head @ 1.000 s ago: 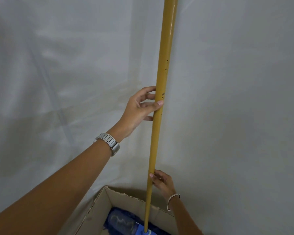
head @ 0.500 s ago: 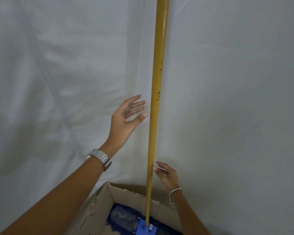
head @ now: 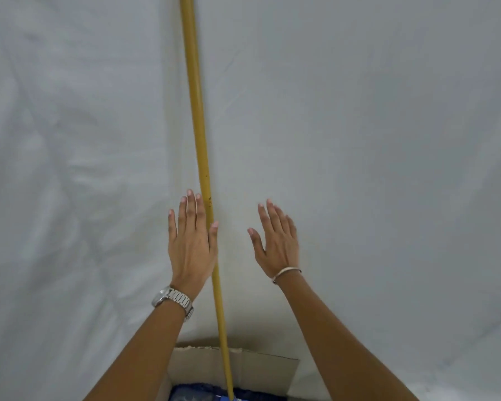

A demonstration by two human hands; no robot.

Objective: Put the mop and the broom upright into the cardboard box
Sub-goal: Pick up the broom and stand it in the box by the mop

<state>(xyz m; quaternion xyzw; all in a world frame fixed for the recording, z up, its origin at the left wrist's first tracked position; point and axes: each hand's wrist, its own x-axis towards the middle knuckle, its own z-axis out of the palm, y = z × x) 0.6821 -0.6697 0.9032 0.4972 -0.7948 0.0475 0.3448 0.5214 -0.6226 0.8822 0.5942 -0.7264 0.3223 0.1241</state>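
Observation:
A long yellow mop handle [head: 198, 117] stands upright, its lower end inside the cardboard box [head: 261, 369] at the bottom of the view. The mop's blue head [head: 197, 393] shows just inside the box. My left hand [head: 191, 244] is flat and open right beside the handle on its left, thumb near or touching it. My right hand [head: 275, 241] is open too, clearly apart from the handle on its right. Neither hand holds anything. No broom is in view.
A white cloth sheet [head: 373, 140] covers the wall behind and the floor around the box. A metal watch [head: 174, 299] is on my left wrist and a thin bangle [head: 285, 273] on my right.
Both hands have let go of the handle and opened. The right hand rose from low near the box to level with the left. The handle stays upright in the box.

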